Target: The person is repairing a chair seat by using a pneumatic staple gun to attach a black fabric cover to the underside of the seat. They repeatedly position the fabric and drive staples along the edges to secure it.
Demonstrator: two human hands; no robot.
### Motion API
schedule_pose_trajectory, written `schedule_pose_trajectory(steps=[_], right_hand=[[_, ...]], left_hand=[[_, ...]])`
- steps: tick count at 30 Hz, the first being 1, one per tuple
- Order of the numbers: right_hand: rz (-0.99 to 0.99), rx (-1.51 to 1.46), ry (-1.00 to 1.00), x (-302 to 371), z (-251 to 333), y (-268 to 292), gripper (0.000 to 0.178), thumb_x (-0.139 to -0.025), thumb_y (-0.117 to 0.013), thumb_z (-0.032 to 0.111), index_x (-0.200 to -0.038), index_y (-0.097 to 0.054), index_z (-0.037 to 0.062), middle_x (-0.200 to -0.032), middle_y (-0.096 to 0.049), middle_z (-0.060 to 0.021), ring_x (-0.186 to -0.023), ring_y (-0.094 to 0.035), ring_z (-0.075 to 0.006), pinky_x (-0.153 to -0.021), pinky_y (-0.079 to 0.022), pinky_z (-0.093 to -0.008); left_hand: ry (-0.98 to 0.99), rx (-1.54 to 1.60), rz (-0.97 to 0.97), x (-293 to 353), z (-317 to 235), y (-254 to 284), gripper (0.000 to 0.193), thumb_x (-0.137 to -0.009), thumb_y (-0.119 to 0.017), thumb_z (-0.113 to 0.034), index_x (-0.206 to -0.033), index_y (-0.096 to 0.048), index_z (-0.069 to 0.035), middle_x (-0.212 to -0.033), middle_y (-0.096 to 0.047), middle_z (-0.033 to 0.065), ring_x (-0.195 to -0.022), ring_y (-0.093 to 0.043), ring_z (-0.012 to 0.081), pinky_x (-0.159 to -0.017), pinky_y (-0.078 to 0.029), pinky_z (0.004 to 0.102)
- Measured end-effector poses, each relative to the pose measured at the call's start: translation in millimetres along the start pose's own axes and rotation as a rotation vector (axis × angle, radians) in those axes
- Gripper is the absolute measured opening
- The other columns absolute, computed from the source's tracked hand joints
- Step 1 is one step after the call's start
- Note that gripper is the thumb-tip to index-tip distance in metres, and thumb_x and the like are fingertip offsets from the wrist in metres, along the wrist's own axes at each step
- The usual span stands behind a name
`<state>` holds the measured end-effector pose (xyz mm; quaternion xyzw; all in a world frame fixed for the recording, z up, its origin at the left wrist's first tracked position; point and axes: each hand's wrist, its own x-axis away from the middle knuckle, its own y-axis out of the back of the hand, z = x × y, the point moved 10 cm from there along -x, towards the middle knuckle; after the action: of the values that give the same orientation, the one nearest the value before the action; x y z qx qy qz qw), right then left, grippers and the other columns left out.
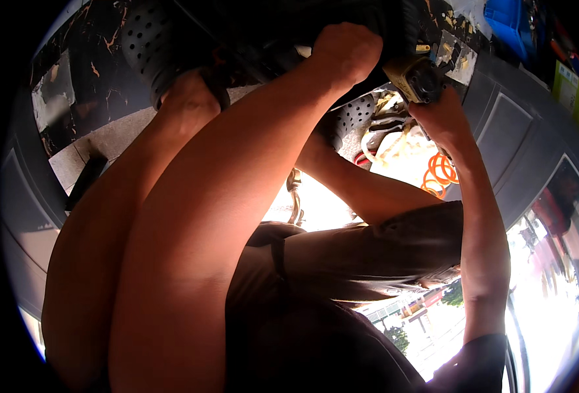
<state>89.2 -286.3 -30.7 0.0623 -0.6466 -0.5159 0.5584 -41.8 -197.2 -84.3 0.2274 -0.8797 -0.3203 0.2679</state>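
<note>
My left hand reaches far forward against a dark, shadowed part at the top of the view. It looks curled, with the knuckles bent, but its fingertips and whatever they grip are hidden. On the right, my right hand is wrapped around the handle of an impact wrench with a dull yellow and black body. The wrench's nose points left toward the dark part, close to my left hand. Below my right hand hangs an orange coiled air hose.
Grey perforated clogs are on my feet, the second clog beside brightly lit clutter. A blue bin and a green box stand at upper right. Grey panelled cabinets flank the space.
</note>
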Motion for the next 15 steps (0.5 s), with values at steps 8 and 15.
schedule_pose_trajectory(steps=[8, 15], right_hand=[[0.011, -0.009, -0.017, 4.7, 2.0, 8.2, 0.03, -0.074, -0.063, 0.017, -0.091, -0.067, -0.0065, -0.085, -0.065, -0.0329, -0.092, -0.062, -0.0498, -0.077, -0.051, -0.0485], [0.02, -0.332, 0.073, 31.6, 5.0, 29.0, 0.039, -0.074, -0.07, 0.013, -0.11, -0.067, -0.0025, -0.083, -0.071, -0.0118, -0.073, -0.065, -0.0152, -0.067, -0.052, -0.0317]], left_hand=[[-0.001, -0.022, 0.048, -6.1, -7.6, -0.6, 0.016, -0.081, -0.064, -0.012, -0.089, -0.077, -0.006, -0.092, -0.074, 0.017, -0.089, -0.073, 0.0341, -0.073, -0.059, 0.0427], [0.011, -0.012, 0.007, -2.4, -0.1, 1.8, 0.017, -0.079, -0.062, -0.006, -0.086, -0.077, -0.006, -0.091, -0.074, 0.016, -0.088, -0.073, 0.0337, -0.072, -0.059, 0.0427]])
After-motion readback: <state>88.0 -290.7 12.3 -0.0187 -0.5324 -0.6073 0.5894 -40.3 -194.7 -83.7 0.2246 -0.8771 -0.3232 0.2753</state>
